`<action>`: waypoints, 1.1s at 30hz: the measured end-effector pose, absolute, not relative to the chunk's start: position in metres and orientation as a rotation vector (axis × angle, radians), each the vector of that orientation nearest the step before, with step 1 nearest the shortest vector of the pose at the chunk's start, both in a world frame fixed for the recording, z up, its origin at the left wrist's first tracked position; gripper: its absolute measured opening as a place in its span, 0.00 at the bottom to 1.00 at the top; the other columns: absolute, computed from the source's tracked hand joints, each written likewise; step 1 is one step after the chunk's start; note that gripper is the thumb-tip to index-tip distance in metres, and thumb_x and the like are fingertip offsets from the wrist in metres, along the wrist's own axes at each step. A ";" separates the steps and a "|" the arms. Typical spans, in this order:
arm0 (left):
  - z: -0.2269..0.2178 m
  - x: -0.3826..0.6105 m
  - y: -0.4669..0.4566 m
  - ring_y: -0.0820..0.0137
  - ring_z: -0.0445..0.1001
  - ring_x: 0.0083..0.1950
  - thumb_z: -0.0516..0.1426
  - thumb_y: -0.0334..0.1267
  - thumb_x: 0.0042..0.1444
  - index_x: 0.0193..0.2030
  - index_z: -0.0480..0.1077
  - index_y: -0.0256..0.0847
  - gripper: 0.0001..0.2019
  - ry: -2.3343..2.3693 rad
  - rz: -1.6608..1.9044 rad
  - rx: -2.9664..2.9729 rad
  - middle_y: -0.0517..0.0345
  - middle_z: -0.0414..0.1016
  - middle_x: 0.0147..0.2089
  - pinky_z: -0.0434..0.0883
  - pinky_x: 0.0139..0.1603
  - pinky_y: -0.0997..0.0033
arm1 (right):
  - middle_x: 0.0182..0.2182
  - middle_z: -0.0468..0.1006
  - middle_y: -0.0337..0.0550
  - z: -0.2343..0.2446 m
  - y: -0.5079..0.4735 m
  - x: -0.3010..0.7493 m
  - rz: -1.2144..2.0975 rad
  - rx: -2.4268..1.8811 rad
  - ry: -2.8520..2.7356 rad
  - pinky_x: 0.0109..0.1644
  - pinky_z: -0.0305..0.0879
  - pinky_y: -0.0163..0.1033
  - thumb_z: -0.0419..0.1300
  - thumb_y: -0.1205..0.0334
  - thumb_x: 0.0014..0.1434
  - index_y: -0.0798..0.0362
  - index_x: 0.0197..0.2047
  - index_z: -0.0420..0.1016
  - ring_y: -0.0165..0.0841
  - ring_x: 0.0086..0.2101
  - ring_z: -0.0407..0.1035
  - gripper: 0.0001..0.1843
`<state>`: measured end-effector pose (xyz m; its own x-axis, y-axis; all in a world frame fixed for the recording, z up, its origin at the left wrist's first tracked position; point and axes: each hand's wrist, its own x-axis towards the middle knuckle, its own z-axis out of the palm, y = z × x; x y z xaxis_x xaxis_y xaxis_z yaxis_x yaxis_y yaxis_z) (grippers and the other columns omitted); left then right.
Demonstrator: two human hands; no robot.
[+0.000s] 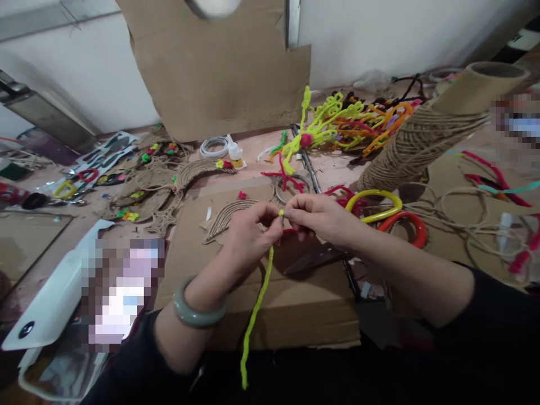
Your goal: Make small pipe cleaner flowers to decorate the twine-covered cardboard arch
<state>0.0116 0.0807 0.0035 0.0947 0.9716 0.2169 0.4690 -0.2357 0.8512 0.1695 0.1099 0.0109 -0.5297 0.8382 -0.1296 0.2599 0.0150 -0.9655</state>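
My left hand point(255, 228) pinches a yellow-green pipe cleaner point(258, 306), whose long tail hangs down over the cardboard's front edge. Fingertips of my right hand point(312, 216) close on the short upper end of the same strand, where a small yellow bit shows between both hands. Beneath and behind the hands lies a rainbow-shaped twine piece point(225, 219) on a cardboard sheet point(189, 247), with a small red pipe-cleaner flower point(242, 195) by its top. Scissors with yellow and red handles point(403, 225) lie beside my right wrist.
A tall cone of twine point(417, 146) stands at the right. Behind are heaped coloured pipe cleaners point(358, 121) and a small glue bottle point(236, 154). Twine ornaments point(147, 191) lie at the left, near a pixelated, bright-screened device point(122, 298). A cardboard panel point(219, 73) stands upright behind.
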 end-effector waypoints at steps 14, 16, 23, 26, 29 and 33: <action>0.007 0.005 0.088 0.80 0.66 0.17 0.62 0.38 0.43 0.25 0.68 0.35 0.09 1.078 0.877 0.973 0.63 0.71 0.19 0.64 0.20 0.81 | 0.31 0.78 0.41 -0.007 0.118 0.182 0.242 -0.643 -2.255 0.34 0.62 0.29 0.52 0.66 0.60 0.53 0.36 0.73 0.26 0.31 0.70 0.09; 0.007 0.005 0.088 0.80 0.66 0.18 0.61 0.37 0.43 0.25 0.68 0.35 0.08 1.104 0.862 1.010 0.63 0.70 0.19 0.64 0.21 0.81 | 0.30 0.77 0.41 -0.008 0.119 0.182 0.150 -0.647 -2.291 0.31 0.60 0.30 0.52 0.66 0.60 0.54 0.35 0.73 0.26 0.28 0.68 0.09; 0.003 0.011 0.084 0.76 0.68 0.23 0.56 0.35 0.44 0.26 0.69 0.36 0.04 1.413 0.986 1.483 0.61 0.71 0.21 0.65 0.26 0.76 | 0.29 0.76 0.45 -0.001 0.111 0.173 0.268 -1.042 -2.396 0.31 0.56 0.35 0.49 0.65 0.59 0.57 0.35 0.72 0.32 0.30 0.69 0.11; -0.001 0.012 0.082 0.74 0.70 0.26 0.54 0.33 0.46 0.28 0.71 0.36 0.05 1.493 1.035 1.767 0.59 0.74 0.25 0.66 0.31 0.74 | 0.28 0.75 0.42 0.004 0.107 0.166 0.560 -1.272 -2.275 0.30 0.55 0.35 0.51 0.65 0.55 0.56 0.33 0.72 0.31 0.28 0.67 0.08; -0.002 0.012 0.082 0.74 0.70 0.26 0.54 0.33 0.47 0.28 0.71 0.36 0.05 1.502 1.031 1.822 0.59 0.74 0.24 0.66 0.31 0.75 | 0.24 0.73 0.39 0.007 0.108 0.165 0.810 -1.305 -2.158 0.29 0.54 0.32 0.53 0.66 0.53 0.55 0.31 0.71 0.28 0.26 0.65 0.06; -0.003 0.011 0.083 0.74 0.70 0.25 0.54 0.35 0.48 0.28 0.71 0.37 0.06 1.453 0.968 1.741 0.59 0.73 0.23 0.66 0.27 0.76 | 0.26 0.74 0.38 0.008 0.110 0.171 0.834 -1.233 -2.162 0.31 0.55 0.32 0.55 0.64 0.53 0.55 0.32 0.72 0.27 0.27 0.64 0.06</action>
<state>0.0107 0.0829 -0.0032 0.1074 0.9863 0.1251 0.4952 -0.1622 0.8535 0.1708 0.1102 0.0077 -0.4566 0.8804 0.1279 0.5663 0.3985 -0.7214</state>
